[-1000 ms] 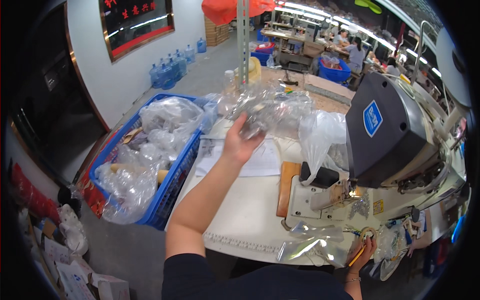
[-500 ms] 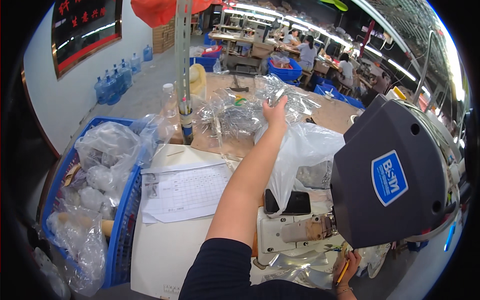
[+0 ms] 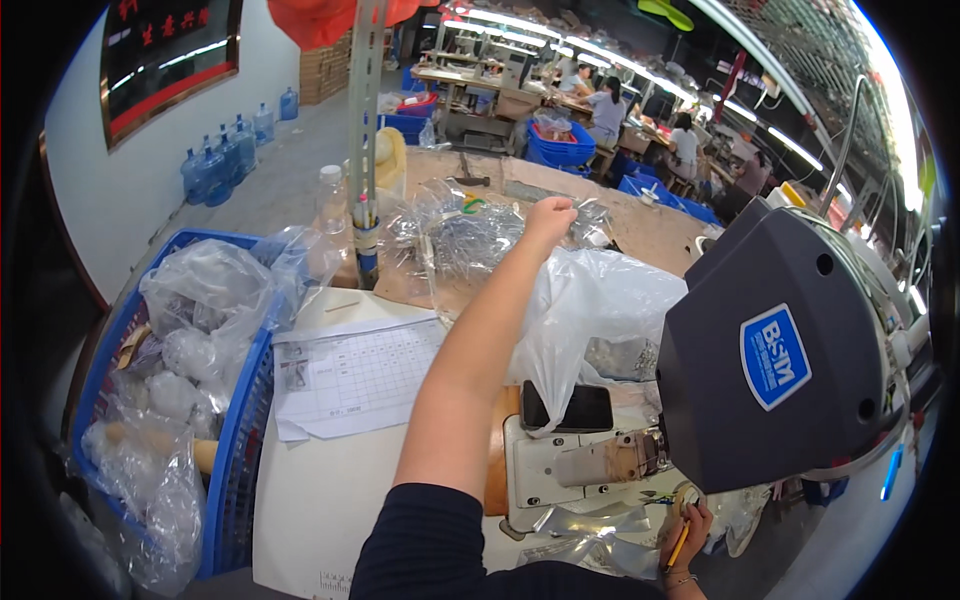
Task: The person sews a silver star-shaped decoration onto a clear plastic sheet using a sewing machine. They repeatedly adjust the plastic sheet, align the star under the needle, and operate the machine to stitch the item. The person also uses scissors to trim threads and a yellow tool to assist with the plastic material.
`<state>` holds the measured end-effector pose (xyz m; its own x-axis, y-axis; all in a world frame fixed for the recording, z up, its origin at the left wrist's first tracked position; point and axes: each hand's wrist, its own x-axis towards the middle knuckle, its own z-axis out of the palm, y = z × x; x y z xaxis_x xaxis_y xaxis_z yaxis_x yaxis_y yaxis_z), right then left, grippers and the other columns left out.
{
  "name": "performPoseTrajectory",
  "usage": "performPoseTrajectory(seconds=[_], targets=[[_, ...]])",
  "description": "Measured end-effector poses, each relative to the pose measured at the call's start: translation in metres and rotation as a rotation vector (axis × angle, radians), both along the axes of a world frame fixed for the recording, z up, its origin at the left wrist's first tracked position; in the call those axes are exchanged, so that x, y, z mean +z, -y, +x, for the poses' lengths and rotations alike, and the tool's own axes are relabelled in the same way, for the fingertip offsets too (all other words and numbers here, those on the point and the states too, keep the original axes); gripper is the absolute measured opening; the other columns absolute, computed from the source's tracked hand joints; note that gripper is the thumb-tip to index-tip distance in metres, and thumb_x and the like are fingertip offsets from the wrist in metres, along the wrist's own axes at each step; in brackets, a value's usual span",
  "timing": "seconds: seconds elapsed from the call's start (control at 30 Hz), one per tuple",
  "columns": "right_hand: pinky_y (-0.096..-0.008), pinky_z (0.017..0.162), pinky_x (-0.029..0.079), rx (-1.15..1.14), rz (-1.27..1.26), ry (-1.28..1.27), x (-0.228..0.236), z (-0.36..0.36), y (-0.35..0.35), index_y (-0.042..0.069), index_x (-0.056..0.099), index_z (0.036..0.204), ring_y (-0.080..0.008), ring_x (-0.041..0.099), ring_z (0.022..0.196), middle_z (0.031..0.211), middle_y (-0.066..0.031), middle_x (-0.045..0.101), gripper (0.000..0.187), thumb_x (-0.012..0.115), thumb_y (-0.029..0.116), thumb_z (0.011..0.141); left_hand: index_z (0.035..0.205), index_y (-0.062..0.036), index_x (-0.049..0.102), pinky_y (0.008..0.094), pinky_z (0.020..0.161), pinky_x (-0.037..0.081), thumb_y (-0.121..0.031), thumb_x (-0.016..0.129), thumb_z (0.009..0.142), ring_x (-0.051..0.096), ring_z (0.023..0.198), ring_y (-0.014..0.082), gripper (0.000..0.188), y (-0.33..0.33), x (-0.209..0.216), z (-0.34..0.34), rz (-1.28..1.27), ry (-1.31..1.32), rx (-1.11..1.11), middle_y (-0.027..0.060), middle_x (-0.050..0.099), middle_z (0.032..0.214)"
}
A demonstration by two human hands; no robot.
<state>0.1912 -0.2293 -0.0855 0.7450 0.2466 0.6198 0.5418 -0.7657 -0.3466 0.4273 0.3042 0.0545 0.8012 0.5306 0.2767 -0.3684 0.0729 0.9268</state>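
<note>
My left arm reaches out over the brown work surface, the left hand [image 3: 550, 222] with its fingers curled closed. Crumpled clear plastic [image 3: 465, 240] lies to its left, and more clear plastic [image 3: 592, 222] is right beside its fingertips. What the fingers hold, if anything, I cannot make out. By the sewing machine bed [image 3: 545, 490], my right hand [image 3: 690, 530] is closed round a slim yellow pencil [image 3: 678, 550]. Shiny clear plastic pieces [image 3: 590, 548] lie to the left of that hand. A white plastic bag [image 3: 600, 290] slumps beneath the left wrist.
The large dark machine head [image 3: 770, 350] stands at right. A black phone [image 3: 568, 407] lies by the machine bed, a printed sheet [image 3: 350, 375] on the white tabletop. A blue basket [image 3: 235, 470] of plastic bags is at left, near a metal post [image 3: 365, 120]. People work farther back.
My left hand has turned over and its fingers have closed in. The raised clear plastic under it has dropped or spread lower. The right hand keeps its grip on the pencil.
</note>
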Motion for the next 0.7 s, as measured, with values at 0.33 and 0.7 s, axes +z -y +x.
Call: performPoseTrajectory(seconds=[0.33,0.7], targets=[[-0.034,0.089,0.041,0.085,0.197,0.029,-0.006,0.005,0.001,-0.002,0.053,0.113,-0.032,0.051,0.104,0.114,-0.02,0.047,0.027,0.046,0.004,0.087,0.117,-0.0035,0.053,0.0293,0.079,0.049,-0.02,0.06,0.087,0.059,0.091,0.0179,0.034,0.037,-0.002,-0.21,-0.21,-0.121,-0.176,0.0081,0.058,0.108],[-0.0362,0.086,0.04,0.107,0.294,0.316,0.037,0.001,0.064,0.001,0.055,0.115,-0.0312,0.05,0.097,0.106,-0.0187,0.048,0.036,0.053,-0.003,0.079,0.11,0.004,0.055,0.0365,0.087,0.047,-0.014,0.063,0.081,0.061,0.094,0.0236,0.035,0.261,-0.101,-0.507,-0.161,-0.261,-0.635,0.016,0.061,0.105]])
